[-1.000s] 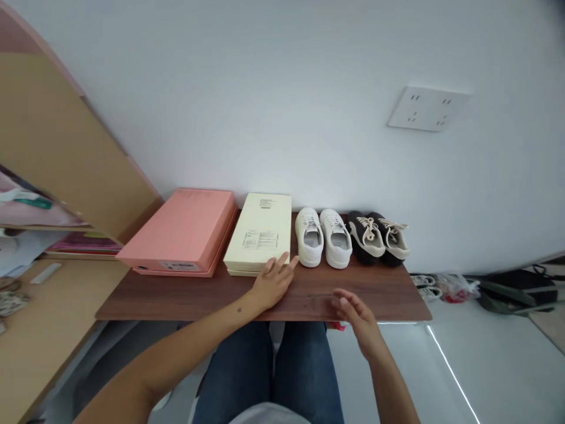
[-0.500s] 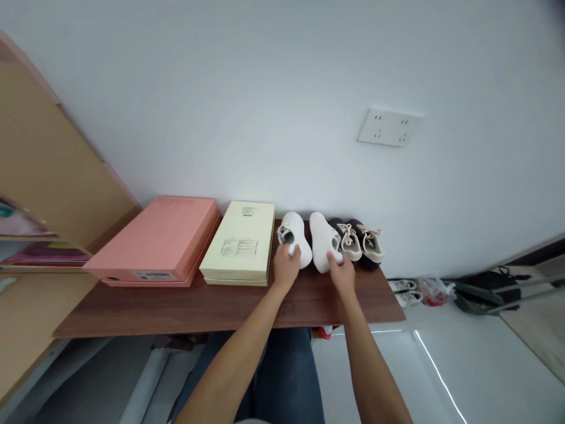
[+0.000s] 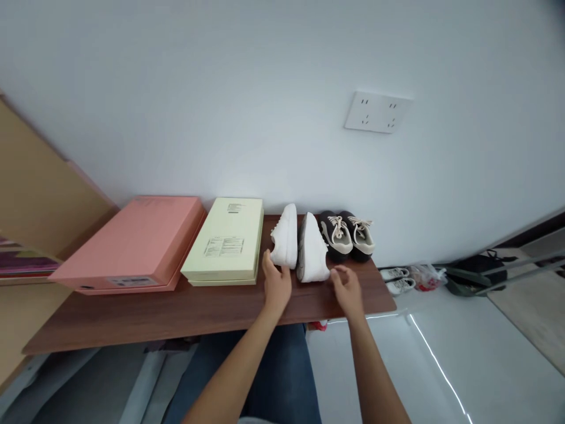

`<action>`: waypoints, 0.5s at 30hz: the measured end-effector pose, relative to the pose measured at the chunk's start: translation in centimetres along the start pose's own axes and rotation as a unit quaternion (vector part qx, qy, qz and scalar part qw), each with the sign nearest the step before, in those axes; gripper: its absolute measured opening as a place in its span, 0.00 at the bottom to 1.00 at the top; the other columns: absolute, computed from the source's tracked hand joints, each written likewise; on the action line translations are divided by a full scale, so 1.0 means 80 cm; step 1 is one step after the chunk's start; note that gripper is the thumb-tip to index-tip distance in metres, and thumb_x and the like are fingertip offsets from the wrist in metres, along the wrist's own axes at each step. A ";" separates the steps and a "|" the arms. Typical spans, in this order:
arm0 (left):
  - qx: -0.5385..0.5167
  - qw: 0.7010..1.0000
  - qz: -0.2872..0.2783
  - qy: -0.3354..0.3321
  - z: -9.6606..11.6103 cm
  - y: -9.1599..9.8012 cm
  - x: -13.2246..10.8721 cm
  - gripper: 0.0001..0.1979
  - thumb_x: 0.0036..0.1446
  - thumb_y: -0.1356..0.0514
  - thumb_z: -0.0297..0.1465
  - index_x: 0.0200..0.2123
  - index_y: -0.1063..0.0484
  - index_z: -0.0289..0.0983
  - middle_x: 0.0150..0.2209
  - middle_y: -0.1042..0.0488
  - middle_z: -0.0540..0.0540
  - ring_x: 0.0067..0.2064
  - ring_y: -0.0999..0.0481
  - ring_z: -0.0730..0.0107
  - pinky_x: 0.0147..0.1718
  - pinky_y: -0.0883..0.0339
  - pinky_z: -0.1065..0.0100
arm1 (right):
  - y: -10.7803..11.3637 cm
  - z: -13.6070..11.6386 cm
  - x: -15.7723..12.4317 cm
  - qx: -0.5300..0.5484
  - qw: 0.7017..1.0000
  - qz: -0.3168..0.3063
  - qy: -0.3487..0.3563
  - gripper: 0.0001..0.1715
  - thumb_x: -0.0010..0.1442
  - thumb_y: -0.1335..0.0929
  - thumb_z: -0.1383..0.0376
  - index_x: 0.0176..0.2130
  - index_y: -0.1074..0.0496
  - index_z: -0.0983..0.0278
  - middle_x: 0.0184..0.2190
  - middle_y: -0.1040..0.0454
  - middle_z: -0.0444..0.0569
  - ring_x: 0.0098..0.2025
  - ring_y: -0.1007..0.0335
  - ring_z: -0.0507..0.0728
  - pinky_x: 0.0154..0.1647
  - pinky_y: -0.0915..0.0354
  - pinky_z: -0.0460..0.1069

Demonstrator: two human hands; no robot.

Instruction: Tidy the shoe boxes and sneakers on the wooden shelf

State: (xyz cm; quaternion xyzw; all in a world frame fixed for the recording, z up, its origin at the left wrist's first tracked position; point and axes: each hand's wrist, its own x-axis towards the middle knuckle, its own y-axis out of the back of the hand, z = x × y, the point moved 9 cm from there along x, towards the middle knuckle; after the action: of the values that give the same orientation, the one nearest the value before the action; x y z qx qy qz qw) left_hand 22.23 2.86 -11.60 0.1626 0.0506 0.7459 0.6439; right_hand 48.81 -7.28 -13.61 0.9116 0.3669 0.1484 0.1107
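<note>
**White sneakers now on their sides, no longer flat as a second ago**

The pair of white sneakers [image 3: 300,241] has gone from resting flat to lying tipped on edge, side by side and touching, near the middle of a dark wood-grain shelf [image 3: 198,312]. The right-hand shoe shows a grey sole along its left edge. The left hand [image 3: 276,285] is half open, its fingers against the near end of the left sneaker, with no clear grip. The right hand [image 3: 346,291] is loosely curled, holds nothing, and sits just beside the toe of the other sneaker.

To the left lie a pale yellow shoebox [image 3: 223,241], just beside the sneakers, and a pink shoebox [image 3: 132,244]. To the right, black sneakers with beige laces [image 3: 346,235] sit just beside the white pair. A white wall socket panel [image 3: 377,112] is above them. On the floor beyond are white shoes [image 3: 397,280], a plastic bag [image 3: 426,277] and a dark bag [image 3: 477,274].
</note>
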 end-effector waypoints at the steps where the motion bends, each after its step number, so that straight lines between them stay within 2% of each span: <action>1: -0.003 0.999 -0.020 -0.046 0.019 -0.011 -0.016 0.28 0.61 0.46 0.32 0.64 0.45 0.36 0.65 0.43 0.30 0.57 0.30 0.57 0.47 0.29 0.60 | 0.025 -0.008 0.015 -0.045 0.997 0.044 0.043 0.25 0.55 0.32 0.48 0.43 0.27 0.63 0.45 0.26 0.56 0.50 0.30 0.64 0.54 0.34 0.61; 3: -0.017 0.986 -0.101 -0.128 0.065 -0.057 -0.044 0.28 0.63 0.48 0.31 0.65 0.47 0.39 0.68 0.48 0.33 0.57 0.30 0.59 0.47 0.28 0.61 | 0.065 -0.021 0.051 -0.121 0.980 0.119 0.100 0.25 0.57 0.34 0.50 0.46 0.28 0.65 0.48 0.28 0.60 0.56 0.35 0.66 0.59 0.40 0.63; 5: -0.010 0.961 -0.211 -0.180 0.110 -0.125 -0.060 0.27 0.63 0.48 0.30 0.65 0.45 0.41 0.68 0.49 0.36 0.58 0.31 0.60 0.49 0.29 0.61 | 0.086 -0.026 0.090 -0.193 0.962 0.157 0.110 0.29 0.56 0.33 0.51 0.50 0.31 0.68 0.54 0.32 0.66 0.62 0.42 0.70 0.61 0.45 0.66; 7: 0.058 0.935 -0.297 -0.185 0.139 -0.194 -0.057 0.30 0.61 0.45 0.28 0.66 0.46 0.37 0.68 0.47 0.33 0.63 0.35 0.55 0.56 0.33 0.59 | 0.077 -0.018 0.128 -0.222 0.967 0.095 0.084 0.34 0.51 0.30 0.51 0.51 0.33 0.68 0.53 0.32 0.67 0.60 0.39 0.71 0.58 0.42 0.65; 9: 0.156 0.917 -0.349 -0.115 0.141 -0.245 -0.038 0.28 0.58 0.42 0.27 0.62 0.40 0.34 0.63 0.39 0.29 0.60 0.31 0.49 0.55 0.34 0.54 | 0.066 -0.001 0.151 -0.215 0.975 0.042 0.029 0.35 0.47 0.29 0.51 0.50 0.33 0.66 0.47 0.27 0.62 0.52 0.33 0.69 0.54 0.37 0.63; 10: 0.189 0.910 -0.359 -0.082 0.140 -0.259 -0.026 0.25 0.56 0.40 0.27 0.58 0.35 0.32 0.59 0.34 0.28 0.58 0.29 0.46 0.53 0.33 0.52 | 0.067 0.008 0.157 -0.201 0.979 0.039 -0.003 0.34 0.46 0.28 0.50 0.48 0.33 0.64 0.43 0.26 0.58 0.49 0.30 0.67 0.53 0.35 0.61; 12: 0.218 0.907 -0.356 -0.049 0.140 -0.270 -0.008 0.17 0.56 0.38 0.30 0.49 0.29 0.32 0.52 0.28 0.29 0.54 0.26 0.44 0.51 0.32 0.51 | 0.082 0.024 0.162 -0.143 0.984 0.087 -0.065 0.33 0.46 0.28 0.48 0.47 0.34 0.62 0.39 0.26 0.53 0.44 0.29 0.63 0.51 0.33 0.59; 13: 0.203 0.917 -0.342 -0.045 0.141 -0.269 -0.002 0.13 0.57 0.39 0.32 0.45 0.27 0.33 0.50 0.26 0.31 0.53 0.25 0.45 0.50 0.32 0.53 | 0.092 0.032 0.163 -0.096 0.984 0.121 -0.091 0.34 0.46 0.28 0.48 0.47 0.35 0.62 0.39 0.27 0.52 0.43 0.29 0.62 0.49 0.32 0.58; 15: 0.107 0.944 -0.311 -0.023 0.139 -0.262 0.000 0.12 0.60 0.42 0.36 0.41 0.27 0.35 0.44 0.24 0.36 0.47 0.21 0.53 0.45 0.29 0.60 | 0.106 0.048 0.166 0.029 0.976 0.170 -0.135 0.35 0.47 0.29 0.48 0.49 0.37 0.61 0.43 0.28 0.51 0.42 0.29 0.59 0.44 0.29 0.55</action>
State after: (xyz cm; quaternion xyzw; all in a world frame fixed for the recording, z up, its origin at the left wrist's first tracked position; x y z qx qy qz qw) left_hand 45.46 4.81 -7.08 0.2237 0.1633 0.4951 0.8235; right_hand 64.66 -4.33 -12.08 0.9752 0.1924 0.0298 0.1057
